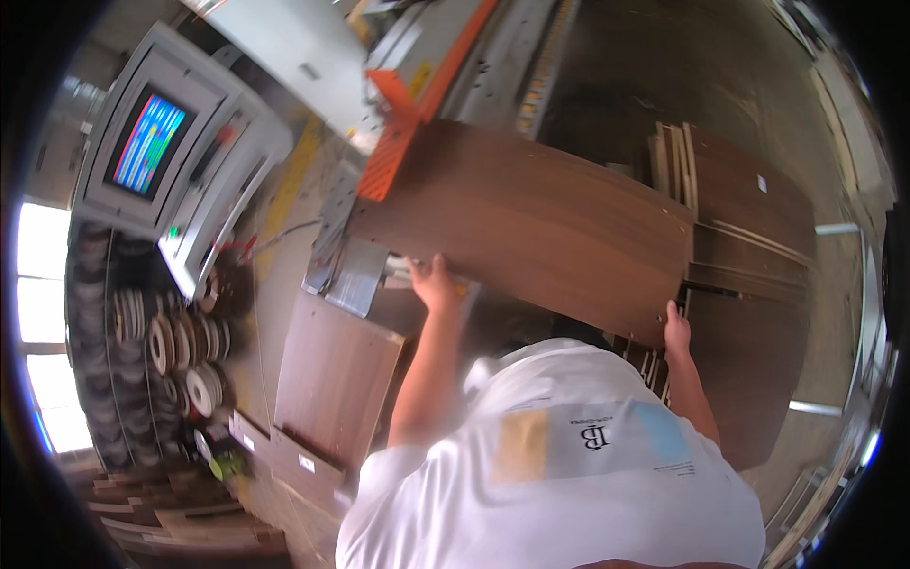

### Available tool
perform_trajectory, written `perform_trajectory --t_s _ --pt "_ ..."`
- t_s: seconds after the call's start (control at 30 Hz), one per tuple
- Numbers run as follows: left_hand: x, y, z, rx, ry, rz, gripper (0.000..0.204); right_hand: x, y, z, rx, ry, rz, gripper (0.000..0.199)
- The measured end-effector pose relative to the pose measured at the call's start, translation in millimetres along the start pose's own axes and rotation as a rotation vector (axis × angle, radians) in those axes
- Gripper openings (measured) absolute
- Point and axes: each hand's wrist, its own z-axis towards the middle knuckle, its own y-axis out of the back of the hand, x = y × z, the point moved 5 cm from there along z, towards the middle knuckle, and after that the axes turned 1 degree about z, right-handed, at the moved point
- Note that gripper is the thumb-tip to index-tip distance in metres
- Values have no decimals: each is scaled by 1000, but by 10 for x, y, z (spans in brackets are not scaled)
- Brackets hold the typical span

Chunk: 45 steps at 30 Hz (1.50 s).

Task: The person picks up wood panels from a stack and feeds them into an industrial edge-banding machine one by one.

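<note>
A long brown wood-grain panel [531,218] lies level in front of me, its far-left end against an orange guard [384,156] on a machine. My left hand [433,282] is at the panel's near edge, towards its left end, thumb on the edge and the other fingers partly hidden. At the right end, near the corner, my right hand [676,330] grips the panel with its fingers out of sight underneath. A metal plate [353,275] juts out beside the panel's left end.
Stacked brown panels [749,190] stand to the right, more panels [336,370] at near left. A control console [175,152] with a lit screen is at far left. Below it, rolls of edge banding [190,341] sit by a dark rack. A machine rail [517,66] runs away from me.
</note>
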Motion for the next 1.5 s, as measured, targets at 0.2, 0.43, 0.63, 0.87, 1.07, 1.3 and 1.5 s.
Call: perform_trajectory --t_s 0.2,0.43,0.63,0.87,1.07,1.3,1.5 --pt "-192 -466 151 81 66 -97 85 618 -68 259 35 119 -113 63" --pt "-176 -692 332 144 72 202 73 704 -253 742 209 73 316 52" --pt "45 -944 -329 210 -790 1213 70 761 -154 781 210 -28 421 53" --pt "-96 -1058 -498 196 -752 1313 73 590 89 1555 94 174 -14 43" --pt "-124 -1142 -471 175 -728 1374 76 1086 469 2234 -113 292 -382 36" --pt "-57 -1272 -663 143 -743 1532 79 1436 796 3027 -178 479 -673 33" --pt "140 -1613 -1156 374 -486 1601 72 1679 835 3194 -61 494 -935 22"
